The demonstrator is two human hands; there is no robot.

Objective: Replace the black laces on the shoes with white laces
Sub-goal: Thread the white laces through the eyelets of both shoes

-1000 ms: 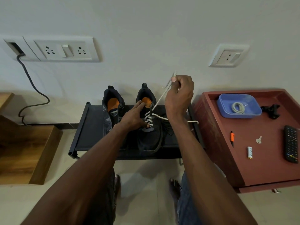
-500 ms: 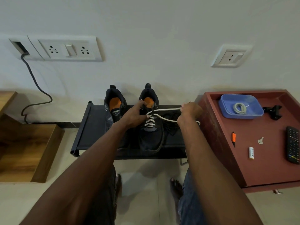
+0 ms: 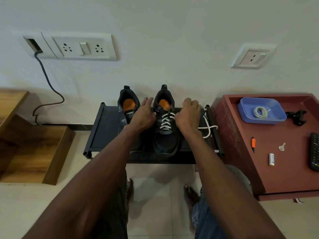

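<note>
Fingers of the left hand lie fairly straight and spread, resting against the left side of the right-hand black shoe near its collar, gripping nothing; fingers of the right hand are curled down at the shoe's right side beside the top eyelets, and whether they pinch the lace there cannot be told, since the fingertips are hidden behind the knuckles. White lace is already criss-crossed up the front of this shoe; its loose ends trail out to the right past the right wrist, crossing over each other on the black shoe rack and reaching its right rail. Both shoes stand on the rack with heels toward the wall, orange insoles showing; the left-hand shoe is just beside the other, partly behind the left hand, and its lacing cannot be made out. To the right stands a dark red worktop, carrying a blue tray with a coiled pale lace inside, a black clip-like object, an orange-and-black pen, a key, a white battery and a remote control at the frame edge; a wooden box sits on the floor at the left; a dark cable hangs from the wall socket plate.
</note>
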